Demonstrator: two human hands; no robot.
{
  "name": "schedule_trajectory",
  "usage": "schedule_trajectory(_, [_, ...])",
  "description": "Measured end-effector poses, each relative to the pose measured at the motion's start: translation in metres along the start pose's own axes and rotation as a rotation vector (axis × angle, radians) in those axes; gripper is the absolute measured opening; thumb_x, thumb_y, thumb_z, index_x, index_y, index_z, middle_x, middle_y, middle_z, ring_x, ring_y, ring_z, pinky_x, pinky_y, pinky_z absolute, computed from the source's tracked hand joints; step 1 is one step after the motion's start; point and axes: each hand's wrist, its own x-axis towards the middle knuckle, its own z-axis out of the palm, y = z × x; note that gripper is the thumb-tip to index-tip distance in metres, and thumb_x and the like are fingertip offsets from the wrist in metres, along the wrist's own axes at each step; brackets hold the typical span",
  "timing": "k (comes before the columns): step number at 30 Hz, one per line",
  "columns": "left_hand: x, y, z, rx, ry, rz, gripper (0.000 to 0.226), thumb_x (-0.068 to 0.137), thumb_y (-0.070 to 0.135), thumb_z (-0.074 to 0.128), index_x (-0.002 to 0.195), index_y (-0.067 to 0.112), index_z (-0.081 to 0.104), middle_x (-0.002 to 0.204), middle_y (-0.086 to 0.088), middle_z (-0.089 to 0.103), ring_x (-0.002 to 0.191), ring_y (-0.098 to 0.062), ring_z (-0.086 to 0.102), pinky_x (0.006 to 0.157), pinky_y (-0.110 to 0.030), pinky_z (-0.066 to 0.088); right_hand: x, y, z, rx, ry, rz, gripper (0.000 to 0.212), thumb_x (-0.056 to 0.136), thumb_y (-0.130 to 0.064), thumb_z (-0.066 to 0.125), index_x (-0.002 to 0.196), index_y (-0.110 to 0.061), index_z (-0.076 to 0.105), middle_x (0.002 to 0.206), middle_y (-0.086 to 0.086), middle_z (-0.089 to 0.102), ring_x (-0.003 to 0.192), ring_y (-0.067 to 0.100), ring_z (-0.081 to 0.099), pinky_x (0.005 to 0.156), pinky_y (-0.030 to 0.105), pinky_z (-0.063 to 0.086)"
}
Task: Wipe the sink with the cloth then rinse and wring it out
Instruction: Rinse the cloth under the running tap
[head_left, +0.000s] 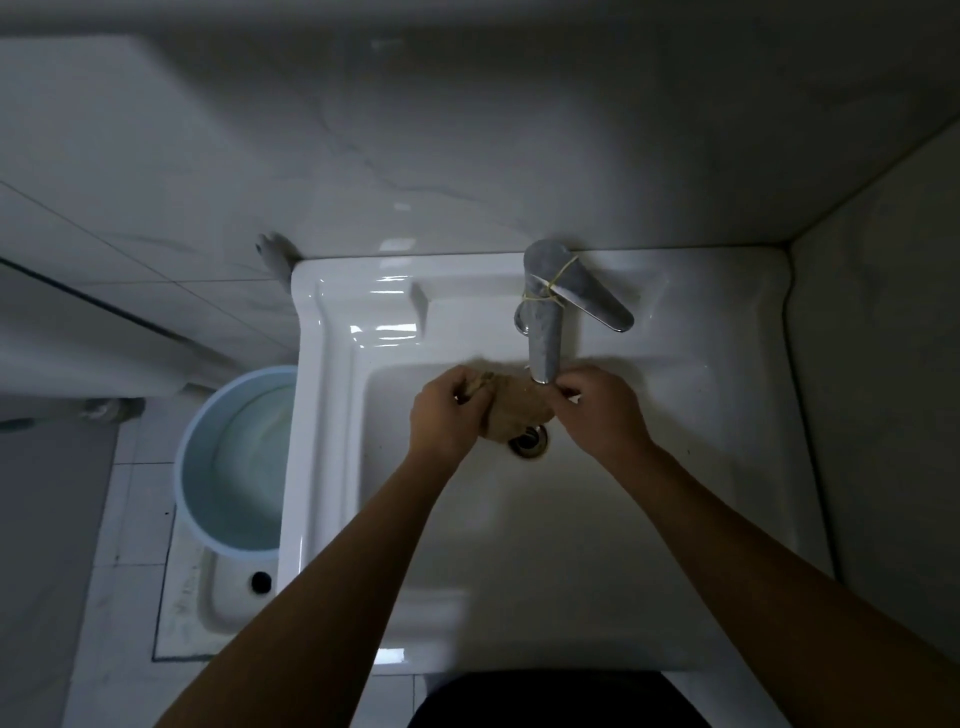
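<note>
Under faucet spout, cloth is lying long axis left-to-right; left hand is curling fingers round one end, right hand is pinching other, likely suiting opposing twist.

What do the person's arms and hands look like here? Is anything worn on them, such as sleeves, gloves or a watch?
Both are bare. The left hand and the right hand have no gloves, and no watch or band shows at either wrist. The left forearm and the right forearm show no sleeve up to the picture's edge. The light is too dim to tell about rings.
</note>
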Motion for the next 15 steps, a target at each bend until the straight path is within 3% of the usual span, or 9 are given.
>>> schedule_trajectory(3, [-0.001, 0.0, -0.007, -0.041, -0.037, 0.013, 0.013, 0.091, 0.024, 0.07, 0.079, 0.021, 0.073, 0.073, 0.0, 0.07, 0.071, -0.021, 0.065, 0.072, -0.038, 0.055, -0.005, -0.005, -0.004, 0.023, 0.058, -0.053, 0.018, 0.088, -0.029, 0.068, 0.074, -0.017, 0.07, 0.069, -0.006, 0.066, 0.064, 0.011, 0.056, 0.059, 0.025, 0.042])
schedule_trajectory(6, [-0.002, 0.001, -0.013, -0.098, -0.069, 0.043, 0.01, 0.09, 0.017, 0.07, 0.084, 0.018, 0.079, 0.08, -0.007, 0.076, 0.08, -0.028, 0.071, 0.079, -0.042, 0.059, -0.01, -0.009, -0.009, 0.083, 0.123, -0.088, 0.008, 0.086, -0.024, 0.073, 0.083, -0.017, 0.076, 0.078, -0.015, 0.068, 0.07, 0.002, 0.054, 0.062, 0.011, 0.04])
schedule_trajectory(10, [-0.001, 0.005, -0.022, -0.12, -0.016, 0.032, 0.009, 0.081, 0.024, 0.071, 0.083, 0.018, 0.078, 0.082, -0.002, 0.076, 0.083, -0.025, 0.071, 0.082, -0.045, 0.059, -0.014, -0.005, -0.014, 0.007, 0.161, -0.136, 0.01, 0.088, -0.027, 0.068, 0.09, -0.022, 0.077, 0.082, -0.004, 0.074, 0.078, 0.014, 0.064, 0.069, 0.031, 0.053])
schedule_trajectory(15, [-0.002, 0.005, -0.031, -0.075, -0.01, 0.071, 0.008, 0.079, 0.026, 0.072, 0.076, 0.02, 0.07, 0.077, 0.003, 0.076, 0.079, -0.018, 0.072, 0.077, -0.04, 0.06, -0.021, -0.002, -0.018, 0.066, 0.229, -0.098, 0.014, 0.091, -0.024, 0.067, 0.08, -0.016, 0.071, 0.068, -0.003, 0.064, 0.065, 0.01, 0.057, 0.059, 0.025, 0.044])
